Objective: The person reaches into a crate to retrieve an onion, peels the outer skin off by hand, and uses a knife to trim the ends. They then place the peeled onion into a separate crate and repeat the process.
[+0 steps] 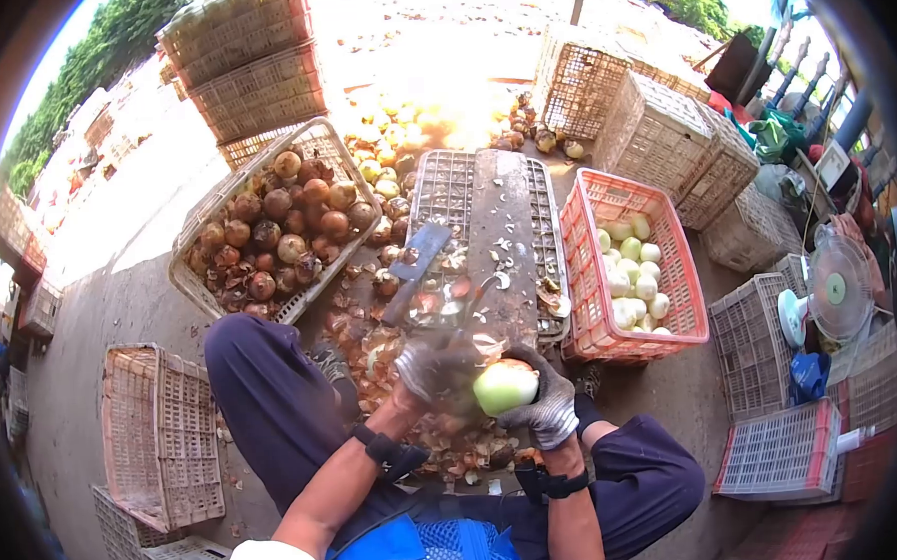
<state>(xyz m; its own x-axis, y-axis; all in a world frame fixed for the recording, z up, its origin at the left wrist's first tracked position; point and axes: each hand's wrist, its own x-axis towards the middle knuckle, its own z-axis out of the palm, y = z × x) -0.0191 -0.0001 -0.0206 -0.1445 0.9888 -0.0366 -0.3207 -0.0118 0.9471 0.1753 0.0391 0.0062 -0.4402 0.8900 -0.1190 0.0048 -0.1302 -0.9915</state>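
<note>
My right hand [548, 406], in a grey-and-white work glove, is wrapped round a partly peeled onion [506, 387] with pale green-white flesh and some brown skin at its top. Just left of the onion is my left hand [435, 369], also gloved; motion smears its fingers. Beyond it, a cleaver [423, 251] with a broad grey blade lies across the edge of an upturned crate [444, 175]. A worn wooden board [503, 218] rests on that crate, dotted with onion scraps. Loose onion skins [466, 444] cover the ground below my hands.
A crate of unpeeled onions [276, 227] leans at the left. Peeled onions [630, 272] fill part of a red crate [685, 305] at the right. Stacked crates [249, 68] stand behind, more onions [393, 152] lie on the ground, and a fan [837, 288] is far right.
</note>
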